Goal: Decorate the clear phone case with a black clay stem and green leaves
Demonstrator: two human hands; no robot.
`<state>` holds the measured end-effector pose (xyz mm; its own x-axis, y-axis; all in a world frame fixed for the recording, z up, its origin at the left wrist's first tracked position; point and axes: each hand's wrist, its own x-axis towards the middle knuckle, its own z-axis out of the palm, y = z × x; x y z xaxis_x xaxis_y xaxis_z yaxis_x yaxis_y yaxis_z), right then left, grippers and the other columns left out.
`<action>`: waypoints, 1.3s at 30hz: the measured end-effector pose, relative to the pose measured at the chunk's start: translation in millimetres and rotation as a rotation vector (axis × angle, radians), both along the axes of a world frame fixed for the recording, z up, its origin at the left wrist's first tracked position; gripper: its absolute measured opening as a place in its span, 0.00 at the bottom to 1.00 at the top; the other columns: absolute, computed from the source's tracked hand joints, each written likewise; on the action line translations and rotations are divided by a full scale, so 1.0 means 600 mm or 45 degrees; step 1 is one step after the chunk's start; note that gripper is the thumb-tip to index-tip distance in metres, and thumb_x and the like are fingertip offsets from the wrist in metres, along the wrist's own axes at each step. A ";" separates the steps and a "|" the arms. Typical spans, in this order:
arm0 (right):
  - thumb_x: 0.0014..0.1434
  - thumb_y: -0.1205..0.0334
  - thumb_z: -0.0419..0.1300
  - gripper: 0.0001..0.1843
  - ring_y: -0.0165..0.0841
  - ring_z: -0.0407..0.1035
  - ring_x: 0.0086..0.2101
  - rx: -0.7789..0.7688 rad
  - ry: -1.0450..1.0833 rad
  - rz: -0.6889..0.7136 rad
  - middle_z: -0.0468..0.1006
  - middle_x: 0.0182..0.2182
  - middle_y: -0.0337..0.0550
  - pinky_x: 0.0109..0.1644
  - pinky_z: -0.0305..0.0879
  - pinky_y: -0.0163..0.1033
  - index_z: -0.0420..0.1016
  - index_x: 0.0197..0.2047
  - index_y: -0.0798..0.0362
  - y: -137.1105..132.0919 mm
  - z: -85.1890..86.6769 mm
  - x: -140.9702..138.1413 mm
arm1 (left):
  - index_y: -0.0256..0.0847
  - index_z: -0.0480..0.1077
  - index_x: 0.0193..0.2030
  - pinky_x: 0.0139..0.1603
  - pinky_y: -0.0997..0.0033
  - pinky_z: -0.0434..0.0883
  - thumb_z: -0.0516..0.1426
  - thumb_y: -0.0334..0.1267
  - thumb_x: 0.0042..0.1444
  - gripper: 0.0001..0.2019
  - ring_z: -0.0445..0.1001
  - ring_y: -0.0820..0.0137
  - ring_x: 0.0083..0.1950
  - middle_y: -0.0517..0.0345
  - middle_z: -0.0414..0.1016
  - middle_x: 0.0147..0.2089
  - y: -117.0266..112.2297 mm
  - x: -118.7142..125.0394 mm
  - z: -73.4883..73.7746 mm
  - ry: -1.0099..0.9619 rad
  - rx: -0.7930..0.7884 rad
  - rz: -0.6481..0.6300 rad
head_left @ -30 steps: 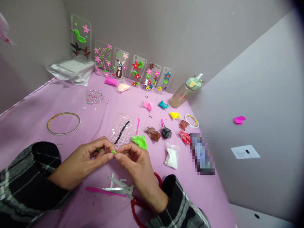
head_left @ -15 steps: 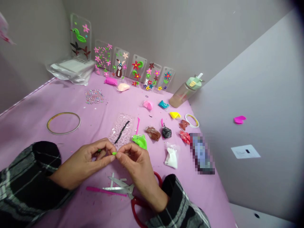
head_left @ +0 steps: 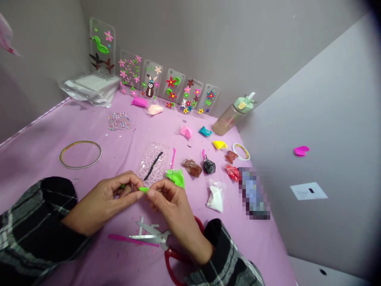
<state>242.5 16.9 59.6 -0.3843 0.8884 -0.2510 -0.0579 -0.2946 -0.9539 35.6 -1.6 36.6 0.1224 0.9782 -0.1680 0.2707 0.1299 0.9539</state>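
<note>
A small strip of bright green clay (head_left: 144,189) is pinched at its two ends between my left hand (head_left: 116,198) and my right hand (head_left: 172,210). More green clay (head_left: 122,186) shows in the curled fingers of my left hand. Just beyond the fingertips lies a clear patterned phone case (head_left: 148,158) with a wavy black clay strip (head_left: 154,165) along it. A bag of green clay (head_left: 176,177) rests at the case's right side. Scissors with red handles (head_left: 154,237) lie partly under my right hand, blades across a pink modelling tool (head_left: 127,239).
Bagged clay in brown (head_left: 192,167), black (head_left: 209,166), white (head_left: 215,197) and other colours lies to the right, beside a blurred phone (head_left: 254,193). A bottle (head_left: 232,115) stands behind. Decorated phone cases (head_left: 152,79) lean on the wall. A tape ring (head_left: 80,154) lies left.
More of the green clay strip shows between my fingertips, which are slightly further apart. My hands otherwise keep their place, and the things on the table have not moved.
</note>
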 end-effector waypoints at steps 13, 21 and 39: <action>0.60 0.40 0.80 0.23 0.31 0.65 0.30 0.041 -0.030 -0.006 0.76 0.28 0.34 0.33 0.62 0.37 0.80 0.35 0.49 -0.005 0.004 0.001 | 0.46 0.80 0.38 0.44 0.70 0.74 0.66 0.66 0.65 0.23 0.76 0.63 0.42 0.60 0.79 0.37 0.002 -0.006 -0.005 -0.145 -0.022 -0.037; 0.69 0.61 0.74 0.04 0.35 0.74 0.35 0.793 -0.360 -0.129 0.82 0.35 0.39 0.41 0.72 0.41 0.84 0.41 0.47 -0.021 -0.017 0.004 | 0.46 0.78 0.37 0.44 0.71 0.75 0.65 0.56 0.68 0.17 0.76 0.65 0.40 0.61 0.80 0.36 0.001 -0.004 0.021 -0.196 -0.084 -0.026; 0.75 0.58 0.71 0.04 0.38 0.77 0.35 1.102 -0.567 -0.172 0.85 0.36 0.42 0.41 0.76 0.43 0.84 0.48 0.47 -0.026 -0.028 0.006 | 0.46 0.77 0.35 0.40 0.72 0.75 0.66 0.63 0.66 0.22 0.74 0.65 0.38 0.62 0.77 0.34 0.003 -0.012 -0.005 -0.215 -0.040 -0.046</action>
<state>246.0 1.3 42.9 -0.2940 0.8632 0.4103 0.3778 0.4993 -0.7797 28.3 0.5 33.5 0.1865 0.9673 -0.1721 0.1117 0.1531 0.9819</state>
